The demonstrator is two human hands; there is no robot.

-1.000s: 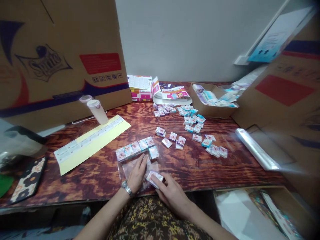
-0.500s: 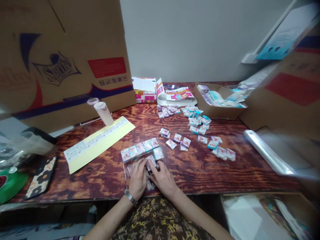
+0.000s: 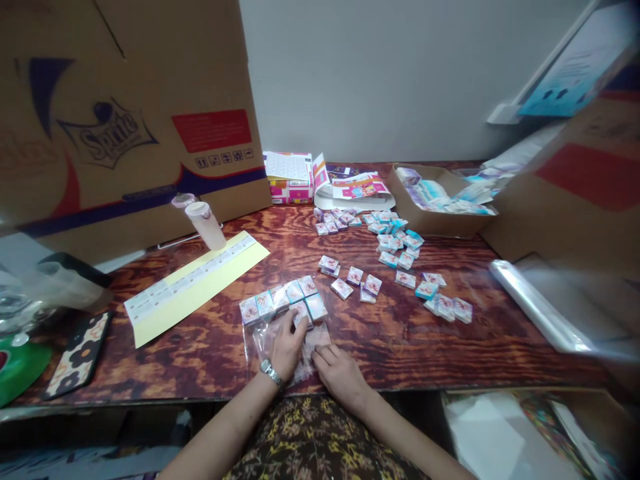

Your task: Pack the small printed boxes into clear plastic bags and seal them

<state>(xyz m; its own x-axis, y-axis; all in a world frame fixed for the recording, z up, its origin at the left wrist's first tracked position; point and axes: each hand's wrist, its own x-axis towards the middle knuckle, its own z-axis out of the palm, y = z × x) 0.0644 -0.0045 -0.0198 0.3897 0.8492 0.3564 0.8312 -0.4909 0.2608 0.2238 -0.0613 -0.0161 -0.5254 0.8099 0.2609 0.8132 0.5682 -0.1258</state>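
Note:
A clear plastic bag (image 3: 260, 339) lies flat near the table's front edge. Inside its far part, several small printed boxes (image 3: 265, 303) form a row, with another box (image 3: 316, 307) below the row's right end. My left hand (image 3: 287, 350), with a watch at the wrist, reaches over the bag; its thumb and fingers are on a small white box (image 3: 301, 312) beside that one, under the row. My right hand (image 3: 343, 375) rests at the bag's near right edge. Its fingers are curled together at the film, and the fingertips are partly hidden.
Loose small boxes (image 3: 370, 287) are scattered right of the bag, with more piled behind. A carton (image 3: 440, 227) of packets stands at the back right. A plastic roll (image 3: 540, 310) lies right; yellow label sheets (image 3: 200, 293), a bottle (image 3: 206, 227) and a phone (image 3: 80, 357) are left.
The small box has moved away from me, up against the row. My left hand has followed it forward, while my right hand has let go of it and drawn back to the bag's edge.

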